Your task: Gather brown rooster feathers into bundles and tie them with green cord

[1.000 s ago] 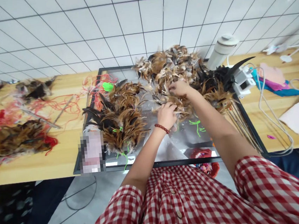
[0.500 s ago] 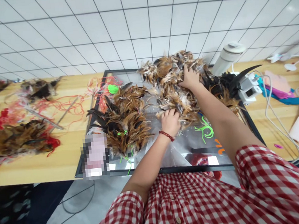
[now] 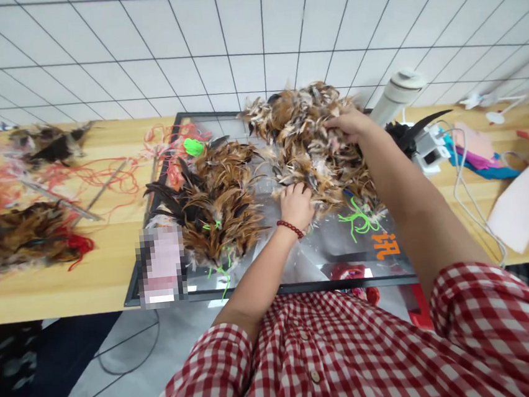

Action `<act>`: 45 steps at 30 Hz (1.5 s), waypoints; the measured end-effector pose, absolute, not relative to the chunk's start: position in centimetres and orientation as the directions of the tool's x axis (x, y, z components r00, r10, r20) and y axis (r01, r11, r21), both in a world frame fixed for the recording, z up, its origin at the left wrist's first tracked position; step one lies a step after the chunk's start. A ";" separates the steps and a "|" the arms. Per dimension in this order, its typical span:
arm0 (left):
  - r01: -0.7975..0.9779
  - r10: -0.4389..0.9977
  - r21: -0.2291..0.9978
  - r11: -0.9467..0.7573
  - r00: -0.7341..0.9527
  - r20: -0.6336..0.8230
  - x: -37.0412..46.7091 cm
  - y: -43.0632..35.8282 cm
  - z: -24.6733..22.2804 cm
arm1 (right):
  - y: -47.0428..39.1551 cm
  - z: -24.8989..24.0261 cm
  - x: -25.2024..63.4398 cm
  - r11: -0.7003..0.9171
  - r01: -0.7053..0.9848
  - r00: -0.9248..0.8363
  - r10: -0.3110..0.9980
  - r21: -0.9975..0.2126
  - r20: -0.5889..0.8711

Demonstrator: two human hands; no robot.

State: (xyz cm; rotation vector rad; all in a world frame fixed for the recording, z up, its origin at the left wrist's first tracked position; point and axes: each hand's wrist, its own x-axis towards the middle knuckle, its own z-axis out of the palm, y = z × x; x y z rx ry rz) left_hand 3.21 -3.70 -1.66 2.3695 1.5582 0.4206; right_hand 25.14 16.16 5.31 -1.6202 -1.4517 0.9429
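Note:
A large heap of brown and cream feathers (image 3: 307, 151) lies in front of me on a dark-framed glossy panel (image 3: 273, 288). My left hand (image 3: 297, 208), with a red bead bracelet at the wrist, is closed at the heap's near left edge, fingertips curled into the feathers. At the upper right of the heap my right hand (image 3: 350, 125) reaches in from the side, its fingers together and partly sunk among the feathers. Bright green strings (image 3: 358, 217) trail from the heap's near side. Left of it lies a brown and black feather bundle (image 3: 223, 209) tied with green string.
A pixelated object (image 3: 162, 264) lies on the panel's left end. Further left are red strings (image 3: 107, 176), thin rods (image 3: 61, 198) and another feather bundle (image 3: 20, 237). To the right stand a white bottle (image 3: 397, 95) and a white charger (image 3: 429, 150) with a cable.
My right hand has shifted right and up, from spread on top of the heap to fingers tucked in at its side. My left hand stays at the near edge. The view has tilted slightly.

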 end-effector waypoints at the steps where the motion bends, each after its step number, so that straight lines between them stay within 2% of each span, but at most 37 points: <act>1: 0.843 0.924 0.384 -0.377 0.369 0.096 3.2 -3.7 -1.7 | 15.2 5.4 25.4 -0.097 0.476 0.087 0.994 -0.874 -0.062; 4: 0.846 0.933 0.396 -0.358 0.342 0.113 3.0 -3.7 -1.7 | 11.9 5.8 26.8 -0.061 0.698 0.091 0.996 -0.714 0.005; 6: 0.846 0.938 0.405 -0.346 0.327 0.118 2.9 -3.7 -1.7 | 9.1 6.2 27.5 0.004 0.776 0.042 0.997 -0.631 0.057; 10: 0.840 0.944 0.433 -0.327 0.308 0.115 2.8 -3.6 -1.5 | 2.5 5.3 26.0 0.230 0.803 -0.177 0.973 -0.549 0.148; 13: 0.811 0.950 0.497 -0.308 0.292 0.112 2.6 -3.3 -1.4 | -1.1 3.1 23.1 0.388 0.786 -0.386 0.916 -0.482 0.108; 15: 0.768 0.954 0.569 -0.293 0.271 0.125 2.4 -3.1 -1.5 | -1.5 1.5 21.6 0.408 0.822 -0.420 0.905 -0.398 0.060; 17: 0.710 0.959 0.646 -0.281 0.237 0.157 2.2 -2.9 -1.8 | -0.2 0.3 21.0 0.371 0.869 -0.377 0.925 -0.326 0.048; 21: 0.584 0.959 0.761 -0.284 0.161 0.234 1.8 -2.6 -2.5 | 4.3 0.6 22.2 0.281 0.906 -0.258 0.959 -0.316 0.113; 24: 0.513 0.951 0.806 -0.295 0.077 0.298 1.6 -2.2 -2.8 | 6.2 3.0 24.3 0.304 0.897 -0.291 0.952 -0.321 0.090; 29: 0.394 0.912 0.853 -0.343 -0.079 0.403 0.6 -1.0 -2.4 | 3.8 7.9 26.7 0.306 0.878 -0.267 0.951 -0.368 0.154; 31: 0.297 0.912 0.897 -0.326 -0.151 0.382 0.1 -0.4 -2.4 | 1.2 8.7 26.0 0.322 0.872 -0.260 0.943 -0.370 0.208; 33: 0.157 0.922 0.952 -0.263 -0.249 0.296 -0.4 0.2 -2.5 | -2.0 8.5 23.9 0.358 0.861 -0.283 0.927 -0.361 0.245; 35: 0.001 0.926 0.982 -0.191 -0.331 0.181 -0.9 0.6 -2.5 | -5.4 7.2 20.9 0.453 0.822 -0.399 0.890 -0.345 0.220; 37: -0.109 0.925 0.982 -0.153 -0.367 0.103 -1.4 0.8 -2.4 | -8.2 5.3 17.6 0.598 0.735 -0.578 0.799 -0.318 0.168; 41: -0.145 0.927 0.979 -0.144 -0.365 0.082 -2.4 0.0 -1.4 | -10.0 1.5 13.6 0.769 0.604 -0.773 0.629 -0.211 0.079; 43: -0.127 0.935 0.981 -0.143 -0.344 0.092 -2.9 -1.1 -0.9 | -8.5 0.5 13.5 0.754 0.625 -0.763 0.645 -0.201 0.049; 45: -0.119 0.951 0.983 -0.138 -0.292 0.098 -3.3 -2.4 -0.3 | -6.1 0.4 14.6 0.690 0.699 -0.696 0.717 -0.186 0.042</act>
